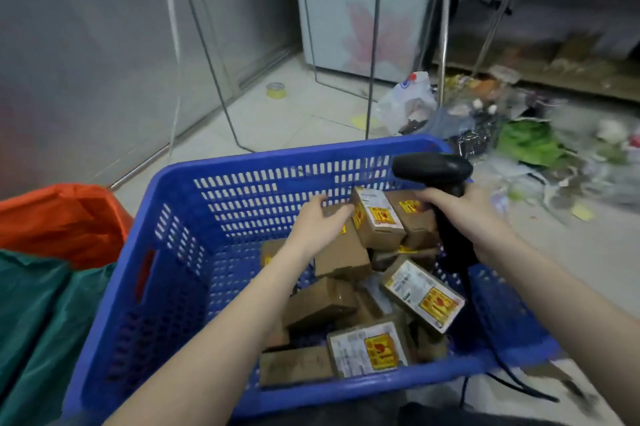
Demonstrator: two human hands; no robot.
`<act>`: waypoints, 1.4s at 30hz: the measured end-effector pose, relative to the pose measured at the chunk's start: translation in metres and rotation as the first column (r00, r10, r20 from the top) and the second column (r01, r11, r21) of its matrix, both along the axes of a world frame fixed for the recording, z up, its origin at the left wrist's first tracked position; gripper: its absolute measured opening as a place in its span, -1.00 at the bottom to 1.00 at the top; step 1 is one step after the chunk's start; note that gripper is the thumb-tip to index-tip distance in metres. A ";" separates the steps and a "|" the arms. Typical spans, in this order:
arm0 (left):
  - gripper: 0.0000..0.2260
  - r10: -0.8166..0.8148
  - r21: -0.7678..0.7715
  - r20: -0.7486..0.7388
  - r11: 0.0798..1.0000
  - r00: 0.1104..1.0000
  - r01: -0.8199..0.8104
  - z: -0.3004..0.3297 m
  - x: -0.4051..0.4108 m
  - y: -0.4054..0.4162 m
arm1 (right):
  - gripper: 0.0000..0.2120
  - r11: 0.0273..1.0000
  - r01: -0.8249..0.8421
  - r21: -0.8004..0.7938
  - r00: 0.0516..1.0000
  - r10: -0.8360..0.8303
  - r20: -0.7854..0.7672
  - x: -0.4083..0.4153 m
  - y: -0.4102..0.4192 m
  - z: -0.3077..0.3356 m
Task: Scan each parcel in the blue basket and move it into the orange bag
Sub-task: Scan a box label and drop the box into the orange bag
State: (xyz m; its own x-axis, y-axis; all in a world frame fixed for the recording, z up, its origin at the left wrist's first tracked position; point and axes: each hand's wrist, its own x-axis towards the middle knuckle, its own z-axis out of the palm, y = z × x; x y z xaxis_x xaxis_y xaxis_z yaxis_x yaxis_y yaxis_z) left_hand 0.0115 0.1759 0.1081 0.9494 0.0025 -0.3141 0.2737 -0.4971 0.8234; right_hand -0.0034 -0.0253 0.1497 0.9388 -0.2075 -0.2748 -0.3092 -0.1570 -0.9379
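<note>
Inside the blue basket [180, 183], my left hand [320, 221] curls its fingers over a brown parcel [341, 252] at the far wall. My right hand [464, 207] grips the black scanner [433, 169] above the basket's right side. The orange bag [65, 218] sits left of the basket.

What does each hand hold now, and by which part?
The right hand grips the black barcode scanner by its handle. The left hand grasps a brown parcel at its upper edge.
</note>
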 end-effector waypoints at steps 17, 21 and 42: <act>-0.25 0.066 0.227 -0.218 0.974 0.974 -0.015 -0.140 0.061 -0.084 | -0.89 0.975 0.137 0.172 0.979 -0.106 -0.176 0.044 -0.041 -0.130; -0.28 0.202 -0.062 -0.216 0.974 0.955 -0.220 -0.137 0.062 -0.088 | -0.84 0.977 0.134 0.165 0.981 -0.108 -0.158 0.043 -0.039 -0.124; -0.26 -0.013 -0.461 0.000 0.888 1.000 0.012 0.102 -0.033 0.037 | -0.79 0.969 0.019 0.248 0.968 -0.080 0.238 -0.038 0.055 0.086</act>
State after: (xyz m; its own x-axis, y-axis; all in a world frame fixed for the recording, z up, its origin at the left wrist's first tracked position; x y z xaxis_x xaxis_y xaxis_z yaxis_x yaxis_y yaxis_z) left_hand -0.0216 0.2131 0.2100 0.9475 -0.1550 -0.2796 0.2725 -0.0655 0.9599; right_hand -0.0416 0.0301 0.2361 0.9736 -0.2116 -0.0857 -0.0670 0.0938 -0.9933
